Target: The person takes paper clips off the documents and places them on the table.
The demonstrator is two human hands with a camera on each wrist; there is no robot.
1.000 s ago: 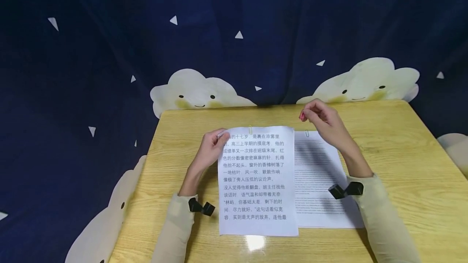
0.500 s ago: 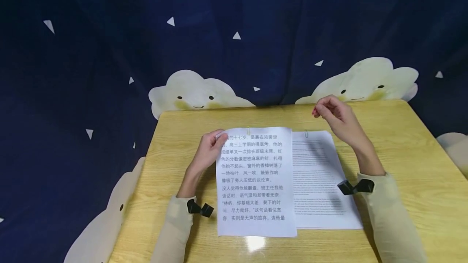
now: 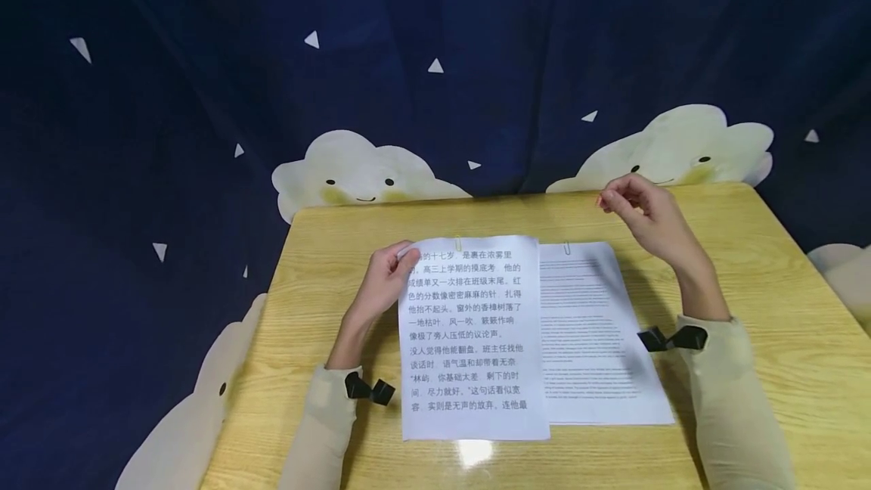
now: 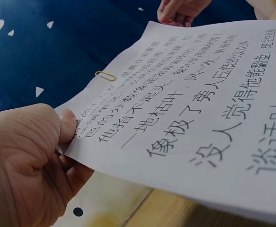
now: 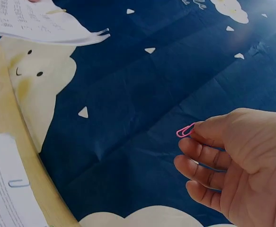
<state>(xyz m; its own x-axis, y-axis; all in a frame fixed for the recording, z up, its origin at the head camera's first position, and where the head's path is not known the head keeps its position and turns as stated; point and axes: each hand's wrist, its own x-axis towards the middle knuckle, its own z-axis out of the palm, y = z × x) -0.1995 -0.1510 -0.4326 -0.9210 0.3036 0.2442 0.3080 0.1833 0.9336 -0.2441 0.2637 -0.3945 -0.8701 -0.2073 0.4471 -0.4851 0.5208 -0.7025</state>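
My left hand (image 3: 389,278) pinches the upper left corner of a sheaf of printed paper (image 3: 469,339), thumb on top and fingers beneath. The sheaf bears large Chinese text, and a yellow paper clip (image 4: 105,75) sits on its top edge. In the right wrist view its far corner shows more than one sheet. My right hand (image 3: 649,218) is raised over the back right of the table, and its thumb and forefinger pinch a pink paper clip (image 5: 185,130). Below that hand lies a second printed document (image 3: 599,339) in small type, with a pale paper clip (image 5: 19,183) at its top.
The wooden table (image 3: 769,286) runs along a dark blue curtain (image 3: 435,21) with white clouds and triangles. The Chinese sheaf overlaps the left side of the second document. A bright reflection shows on the table near the front.
My right hand has moved right and slightly back, away from the sheaf, with the pink paper clip in its fingers. The left hand keeps its grip, almost still.
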